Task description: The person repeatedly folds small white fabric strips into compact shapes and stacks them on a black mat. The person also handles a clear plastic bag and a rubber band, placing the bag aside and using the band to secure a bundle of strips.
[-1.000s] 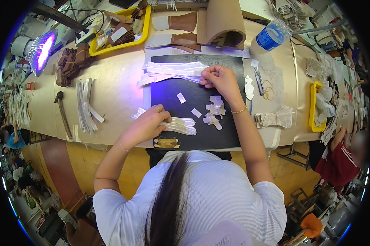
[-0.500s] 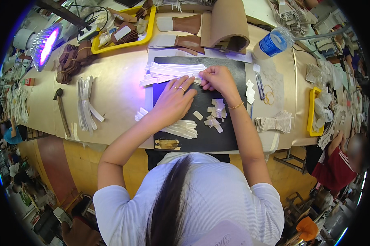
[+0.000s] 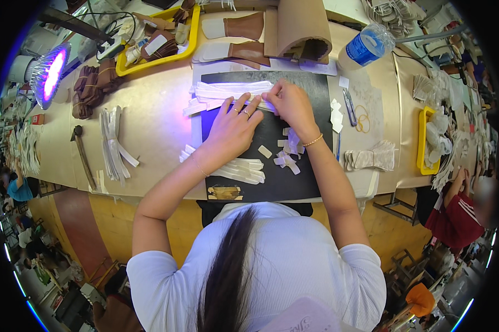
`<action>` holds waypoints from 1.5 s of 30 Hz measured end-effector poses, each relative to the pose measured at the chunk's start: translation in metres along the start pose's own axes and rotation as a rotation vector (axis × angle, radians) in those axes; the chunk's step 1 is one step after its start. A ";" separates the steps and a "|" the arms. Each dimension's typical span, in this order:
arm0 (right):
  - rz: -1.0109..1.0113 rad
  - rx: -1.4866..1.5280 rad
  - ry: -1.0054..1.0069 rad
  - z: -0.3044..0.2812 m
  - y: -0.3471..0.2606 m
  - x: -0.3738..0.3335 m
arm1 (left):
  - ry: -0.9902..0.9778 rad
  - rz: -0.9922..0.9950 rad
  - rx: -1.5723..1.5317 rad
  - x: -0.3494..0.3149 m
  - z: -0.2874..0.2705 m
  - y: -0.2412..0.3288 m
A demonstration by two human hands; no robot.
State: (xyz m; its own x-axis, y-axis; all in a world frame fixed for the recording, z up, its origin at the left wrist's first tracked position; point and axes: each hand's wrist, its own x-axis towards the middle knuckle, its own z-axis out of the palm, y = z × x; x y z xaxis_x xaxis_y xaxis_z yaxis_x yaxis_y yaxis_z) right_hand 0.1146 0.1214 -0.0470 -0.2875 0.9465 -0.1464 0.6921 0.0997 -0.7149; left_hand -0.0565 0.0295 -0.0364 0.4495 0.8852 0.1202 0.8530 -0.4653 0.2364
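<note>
On my feed, the upper stack of white strips lies across the far part of the black mat, its long axis running left to right. The left hand is fanned out over its near edge; the right hand, nearest its right end, pinches there, on what I can't tell.

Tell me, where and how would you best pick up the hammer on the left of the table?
The hammer is probably best taken by the lower half of its handle, coming from the near side of the table. Its dark head lies at the far end, while the long, slim handle slants back toward that side.
</note>
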 end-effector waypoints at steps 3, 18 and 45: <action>-0.035 -0.136 0.069 0.002 0.005 -0.001 | 0.022 0.020 0.011 0.001 0.001 -0.005; -0.584 -0.361 -0.398 -0.014 -0.016 -0.076 | 0.200 -0.150 -0.083 0.027 -0.001 -0.045; -0.973 0.103 0.123 -0.054 -0.029 -0.100 | 0.279 0.114 0.030 0.022 -0.002 -0.045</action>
State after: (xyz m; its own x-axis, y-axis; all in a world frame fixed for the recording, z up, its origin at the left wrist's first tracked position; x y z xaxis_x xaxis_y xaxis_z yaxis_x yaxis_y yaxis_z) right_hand 0.1586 0.0403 0.0255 -0.6256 0.4920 0.6054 0.1275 0.8301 -0.5428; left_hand -0.0855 0.0693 -0.0420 0.4560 0.7924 0.4051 0.8106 -0.5577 0.1785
